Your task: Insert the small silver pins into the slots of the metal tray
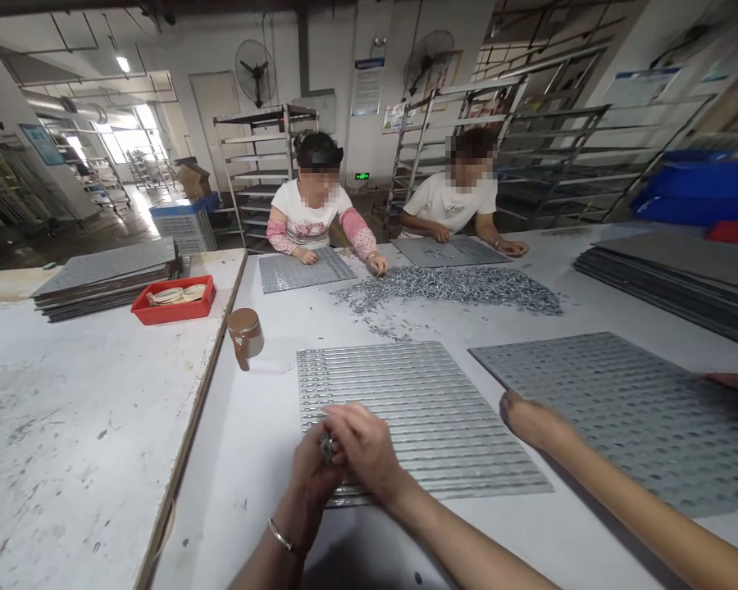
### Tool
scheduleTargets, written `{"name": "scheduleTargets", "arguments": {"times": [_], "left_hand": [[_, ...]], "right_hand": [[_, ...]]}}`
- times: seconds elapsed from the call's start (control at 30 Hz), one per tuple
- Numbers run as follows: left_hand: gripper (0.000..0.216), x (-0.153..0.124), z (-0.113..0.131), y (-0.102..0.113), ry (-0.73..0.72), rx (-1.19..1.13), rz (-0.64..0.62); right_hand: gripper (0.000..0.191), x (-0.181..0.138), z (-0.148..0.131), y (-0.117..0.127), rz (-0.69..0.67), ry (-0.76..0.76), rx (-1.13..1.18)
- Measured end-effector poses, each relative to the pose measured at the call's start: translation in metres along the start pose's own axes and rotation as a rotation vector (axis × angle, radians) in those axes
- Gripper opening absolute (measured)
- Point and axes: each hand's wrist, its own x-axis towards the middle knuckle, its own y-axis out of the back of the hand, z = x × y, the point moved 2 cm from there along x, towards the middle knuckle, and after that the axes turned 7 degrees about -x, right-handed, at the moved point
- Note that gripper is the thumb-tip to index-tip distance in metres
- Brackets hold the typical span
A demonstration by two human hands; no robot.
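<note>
My left hand [312,471] is closed around a small cluster of shiny metal parts [328,448], which shows between the fingers. Against it rests my right hand [369,449], its fingers bent together over the left one; what they pinch, if anything, is hidden. Both hands are above the near left part of a grey ridged board [430,410] that lies flat on the table. Small metal pieces [313,378] sit in rows along the board's left side. Beyond its far edge spreads a heap of similar loose metal parts [467,287].
At right, another person's hand [538,422] holds a second board [596,393]. Two people sit opposite with boards. A brown mug [244,334] stands left of my board, near a red tray [175,301]. Stacked boards [682,279] lie far right, others [107,274] far left.
</note>
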Motion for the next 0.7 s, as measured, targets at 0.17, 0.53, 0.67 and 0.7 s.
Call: {"name": "scheduleTargets", "arguments": {"times": [0.17,0.53,0.67,0.7], "left_hand": [[0.022,0.006,0.043,0.005,-0.152,-0.045,0.064],[0.031,0.017,0.051,0.044,-0.231,0.000,-0.054],[0.038,0.016,0.046,0.042,-0.207,-0.001,-0.015],[0.039,0.016,0.045,0.042,-0.204,-0.006,-0.005]], "right_hand": [[0.039,-0.002,0.052,0.024,-0.179,-0.435,0.051],[0.025,-0.025,0.076,-0.007,-0.333,-0.555,-0.071],[0.026,-0.016,0.071,-0.015,-0.366,-0.485,-0.234],[0.026,-0.014,0.070,-0.017,-0.384,-0.485,-0.269]]}}
